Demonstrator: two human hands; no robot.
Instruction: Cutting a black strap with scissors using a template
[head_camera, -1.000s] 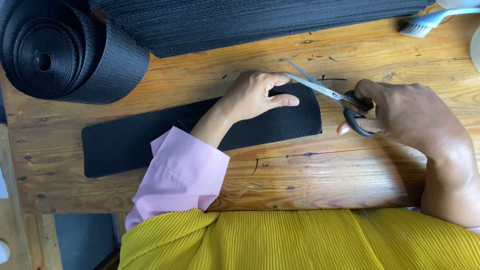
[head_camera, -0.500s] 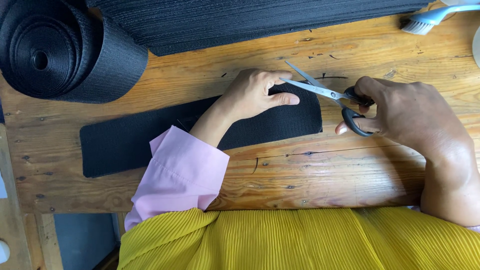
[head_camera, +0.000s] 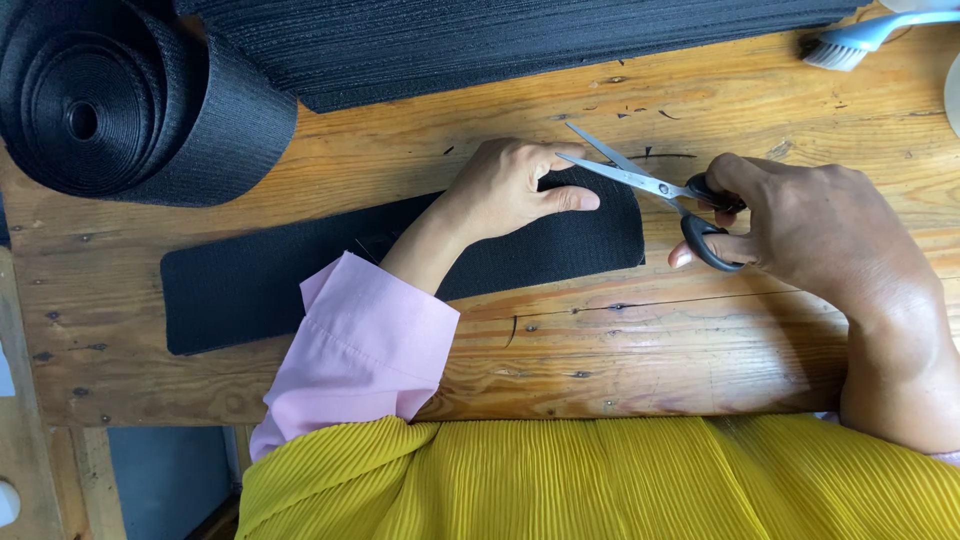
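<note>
A flat strip of black webbing (head_camera: 260, 280) lies across the wooden workbench (head_camera: 620, 350). My left hand (head_camera: 510, 190) presses on the strip near its right end, thumb stretched out along it. My right hand (head_camera: 810, 225) grips black-handled scissors (head_camera: 650, 190), whose silver blades are spread apart and point left toward the strip's upper right corner, close to my left fingers. A pink sleeve covers my left forearm.
A large roll of black webbing (head_camera: 110, 100) sits at the back left. A wide stack of black ribbed material (head_camera: 520, 40) runs along the far edge. A pale blue brush (head_camera: 860, 40) lies at the back right. My yellow pleated garment fills the bottom.
The scissors and my right hand have edged slightly left toward the strip's corner. My left hand stays pressed on the webbing.
</note>
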